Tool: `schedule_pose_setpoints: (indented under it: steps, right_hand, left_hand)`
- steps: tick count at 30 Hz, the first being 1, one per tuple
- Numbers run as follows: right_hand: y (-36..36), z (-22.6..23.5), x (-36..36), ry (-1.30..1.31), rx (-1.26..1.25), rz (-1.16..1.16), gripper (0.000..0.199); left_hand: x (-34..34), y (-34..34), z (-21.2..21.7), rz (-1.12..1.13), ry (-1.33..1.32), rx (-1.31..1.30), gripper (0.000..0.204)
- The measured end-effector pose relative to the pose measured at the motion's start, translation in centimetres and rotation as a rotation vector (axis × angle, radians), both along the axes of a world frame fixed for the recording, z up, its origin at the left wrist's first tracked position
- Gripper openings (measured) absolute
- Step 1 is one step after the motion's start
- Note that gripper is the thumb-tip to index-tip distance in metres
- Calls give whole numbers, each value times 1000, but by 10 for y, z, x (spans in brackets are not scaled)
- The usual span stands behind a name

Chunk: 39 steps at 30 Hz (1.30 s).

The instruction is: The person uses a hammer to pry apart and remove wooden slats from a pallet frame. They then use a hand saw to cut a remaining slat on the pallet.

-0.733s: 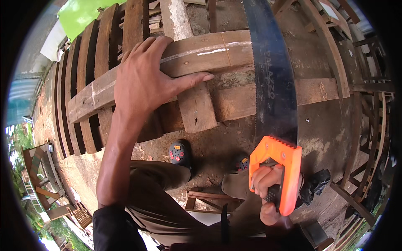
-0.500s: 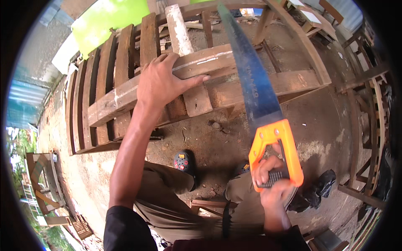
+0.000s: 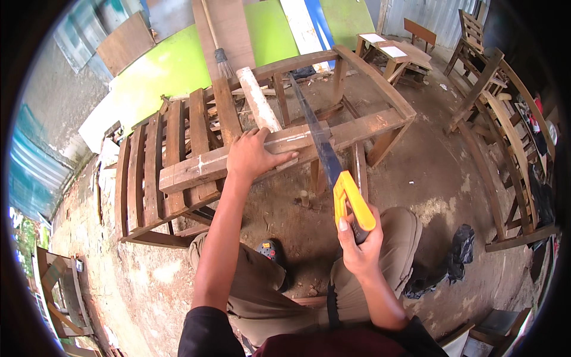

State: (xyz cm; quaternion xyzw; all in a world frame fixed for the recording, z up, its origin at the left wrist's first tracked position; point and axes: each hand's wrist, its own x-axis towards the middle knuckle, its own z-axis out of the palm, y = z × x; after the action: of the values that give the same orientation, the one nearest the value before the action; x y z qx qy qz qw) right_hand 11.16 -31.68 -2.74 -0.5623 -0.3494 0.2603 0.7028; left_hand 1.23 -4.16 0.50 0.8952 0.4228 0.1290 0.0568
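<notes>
My left hand [image 3: 253, 156] presses down on a thick wooden beam [image 3: 199, 168], fingers over its far edge and thumb stretched along it toward the right. The beam lies across a slatted wooden frame [image 3: 373, 125]. In my right hand [image 3: 361, 245] is a handsaw [image 3: 324, 146], gripped by its yellow and dark handle. Its long blade points away from me and lies across the beam by its right end, to the right of my left thumb. A white-smeared slat [image 3: 257, 98] runs beyond my left hand.
A broom [image 3: 223, 62] leans on boards behind the frame. Low wooden furniture [image 3: 395, 53] stands at the far right, with stacked wooden frames [image 3: 485, 172] nearer. A black plastic bag [image 3: 459, 253] lies on the floor right of my knee.
The saw has gone from raised and tilted to lying edge-on across the beam. My right hand has moved up and left with it. My left hand stays on the beam; the view has shifted.
</notes>
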Motion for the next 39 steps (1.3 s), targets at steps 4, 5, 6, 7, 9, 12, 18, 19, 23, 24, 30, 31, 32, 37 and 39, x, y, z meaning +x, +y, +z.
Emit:
schedule_pose_setpoints:
  steps: [4,5,6,7,9,12,18,19,23,24,30,31,32,37,39]
  right_hand:
    - [6,10,-11,52,22,57,49]
    - [9,14,-10,39,-1,59,50]
    - [11,15,-9,26,-25,62,52]
    - [13,14,-6,-45,-43,21,52]
    - [18,14,1,-164,-65,-46,51]
    - [31,26,7,-253,-53,-83,44]
    - [54,50,15,-344,-92,-112,46]
    - [54,55,14,-349,-93,-110,48]
    - [53,38,14,-348,-45,-107,48]
    - [54,35,18,-341,-45,-104,47]
    - [54,14,33,-179,43,-99,41]
    - [53,13,34,-158,28,-91,41]
    - [52,13,35,-139,21,-76,41]
    - [44,13,31,-172,-85,-68,43]
    - [41,15,19,-194,-60,-85,44]
  left_hand:
    - [-4,3,-8,49,16,8,100]
    - [-1,2,-2,72,28,-16,99]
    - [-2,1,-3,75,33,-18,100]
    - [-1,0,-3,79,36,-13,101]
    - [-1,1,-4,90,57,-27,103]
    - [2,6,-4,102,79,-18,106]
    - [3,4,-12,88,64,-28,108]
    - [4,1,-8,98,85,-25,109]
    - [1,0,-12,139,106,62,108]
    - [2,-1,-16,139,90,20,108]
    - [6,3,-3,130,87,-6,106]
    - [5,-2,-4,132,106,-12,106]
    - [5,-5,-3,132,126,-18,107]
    - [8,-3,-5,167,140,-1,107]
    - [5,1,-9,167,152,21,107]
